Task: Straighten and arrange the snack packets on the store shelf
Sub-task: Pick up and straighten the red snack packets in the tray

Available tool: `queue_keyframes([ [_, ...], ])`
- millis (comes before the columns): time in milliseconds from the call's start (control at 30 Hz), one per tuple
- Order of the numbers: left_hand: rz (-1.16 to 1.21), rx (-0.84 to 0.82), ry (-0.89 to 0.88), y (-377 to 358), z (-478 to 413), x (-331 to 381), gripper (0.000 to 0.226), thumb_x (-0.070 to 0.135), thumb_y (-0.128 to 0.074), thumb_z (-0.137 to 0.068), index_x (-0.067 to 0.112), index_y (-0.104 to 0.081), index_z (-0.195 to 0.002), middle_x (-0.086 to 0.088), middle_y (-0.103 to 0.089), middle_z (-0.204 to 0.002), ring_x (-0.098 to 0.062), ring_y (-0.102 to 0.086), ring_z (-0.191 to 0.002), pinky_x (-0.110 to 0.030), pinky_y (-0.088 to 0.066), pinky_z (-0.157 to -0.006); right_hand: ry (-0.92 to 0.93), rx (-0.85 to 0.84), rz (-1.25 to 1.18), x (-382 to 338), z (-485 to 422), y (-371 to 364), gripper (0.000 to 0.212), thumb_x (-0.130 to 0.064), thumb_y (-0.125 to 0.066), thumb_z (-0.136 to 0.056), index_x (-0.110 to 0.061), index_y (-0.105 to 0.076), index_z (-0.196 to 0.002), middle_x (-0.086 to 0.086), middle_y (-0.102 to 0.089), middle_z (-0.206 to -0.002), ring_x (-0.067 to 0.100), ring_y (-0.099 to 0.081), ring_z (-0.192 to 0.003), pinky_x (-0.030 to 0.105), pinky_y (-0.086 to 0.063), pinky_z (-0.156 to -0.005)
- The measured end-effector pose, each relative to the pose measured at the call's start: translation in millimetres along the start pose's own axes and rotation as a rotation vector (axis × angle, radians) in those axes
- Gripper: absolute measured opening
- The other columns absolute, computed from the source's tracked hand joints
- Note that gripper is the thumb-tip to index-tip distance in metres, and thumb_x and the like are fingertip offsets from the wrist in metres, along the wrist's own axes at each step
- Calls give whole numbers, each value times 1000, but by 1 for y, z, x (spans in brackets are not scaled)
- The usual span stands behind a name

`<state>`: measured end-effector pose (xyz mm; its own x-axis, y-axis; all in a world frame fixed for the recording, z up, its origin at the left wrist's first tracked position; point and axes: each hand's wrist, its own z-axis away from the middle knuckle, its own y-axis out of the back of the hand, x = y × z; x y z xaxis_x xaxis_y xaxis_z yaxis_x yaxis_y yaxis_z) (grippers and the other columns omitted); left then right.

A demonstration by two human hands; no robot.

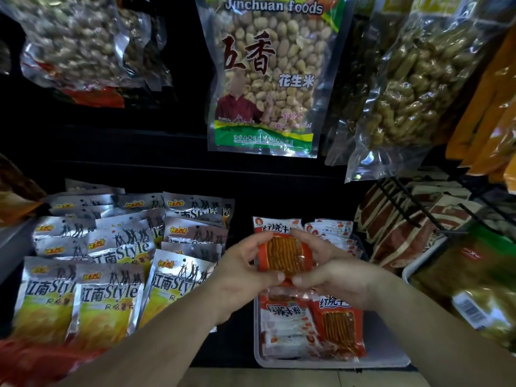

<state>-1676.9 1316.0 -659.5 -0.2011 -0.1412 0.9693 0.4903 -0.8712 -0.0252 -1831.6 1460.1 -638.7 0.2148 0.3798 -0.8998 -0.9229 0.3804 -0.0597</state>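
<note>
Both hands hold a small red snack packet (282, 256) with a clear window showing orange strips. My left hand (241, 270) grips its left edge, thumb at the bottom. My right hand (333, 270) grips its right edge, fingers over the top. The packet is held above a grey tray (391, 356) on the shelf. Loose red and white packets (310, 328) of the same kind lie in the tray's front, one upside down. More of them stand in a row (332, 231) behind the hands.
Silver and yellow chip packets (109, 275) lie in overlapping rows at the left. A peanut bag (265, 76) hangs above the middle, with other clear bags (405, 88) beside it. Brown packets (405, 224) sit in a black wire rack at the right.
</note>
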Motion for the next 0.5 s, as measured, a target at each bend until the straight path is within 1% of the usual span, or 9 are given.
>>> queue_keyframes([
  [33, 4, 19, -11, 0, 0, 1, 79, 4, -87, -77, 41, -55, -140, 10, -68, -130, -15, -70, -112, -45, -62, -89, -1, -17, 62, -2, 4, 0, 95, 17, -72, -83, -46, -42, -148, 1, -72, -129, 31, -74, -108, 40, -60, -83],
  [100, 25, 36, -22, 0, -1, 0, 79, -2, -85, -78, 39, -56, -139, 8, -69, -128, -17, -73, -107, -45, -63, -85, 28, 35, 175, -4, 8, -3, 103, 20, -73, -81, -49, -41, -151, 1, -71, -127, 29, -75, -100, 36, -59, -75],
  [200, 36, 2, -32, -2, 2, 3, 79, -4, -85, -78, 35, -56, -139, 9, -67, -130, -13, -73, -106, -40, -63, -86, 71, 131, 255, -2, 8, -8, 103, 17, -77, -79, -50, -44, -150, 5, -66, -129, 24, -73, -86, 31, -57, -67],
  [267, 29, 19, -34, -4, 4, 7, 77, -9, -82, -78, 32, -57, -138, 9, -66, -129, -13, -74, -101, -40, -63, -84, 124, 189, 307, 1, 6, -11, 98, 7, -83, -80, -50, -44, -150, -1, -59, -137, 11, -71, -82, 22, -54, -63],
  [300, 9, 50, -34, -4, 4, 7, 74, -11, -80, -78, 31, -59, -136, 9, -66, -126, -14, -75, -96, -42, -64, -82, 164, 254, 414, 2, 6, -12, 93, -2, -86, -81, -52, -45, -148, -6, -52, -141, 4, -68, -88, 16, -53, -61],
  [367, -42, 68, -27, -4, 4, 7, 69, -15, -77, -79, 25, -60, -132, 9, -66, -118, -19, -77, -88, -46, -64, -80, 262, 390, 597, 3, 4, -12, 74, -16, -83, -87, -59, -50, -137, -16, -43, -140, 3, -60, -112, 14, -55, -63],
  [400, -53, 48, -31, -4, 5, 7, 65, -16, -75, -81, 22, -60, -132, 6, -68, -115, -22, -77, -87, -48, -64, -80, 300, 408, 567, 2, 3, -13, 62, -20, -79, -91, -61, -54, -131, -21, -43, -139, 3, -57, -120, 15, -56, -68],
  [433, -78, 14, -48, -6, 7, 9, 60, -15, -73, -83, 20, -61, -130, 3, -70, -112, -22, -77, -88, -47, -64, -82, 322, 390, 456, -1, 3, -15, 54, -24, -76, -95, -62, -57, -128, -23, -46, -139, 3, -58, -122, 17, -57, -73],
  [500, -206, -24, -116, -10, 9, 12, 42, -8, -71, -89, 21, -64, -119, 2, -73, -104, -14, -75, -88, -35, -64, -79, 296, 277, 149, -9, 0, -19, 43, -24, -71, -98, -55, -64, -128, -18, -58, -138, 9, -66, -118, 28, -61, -85],
])
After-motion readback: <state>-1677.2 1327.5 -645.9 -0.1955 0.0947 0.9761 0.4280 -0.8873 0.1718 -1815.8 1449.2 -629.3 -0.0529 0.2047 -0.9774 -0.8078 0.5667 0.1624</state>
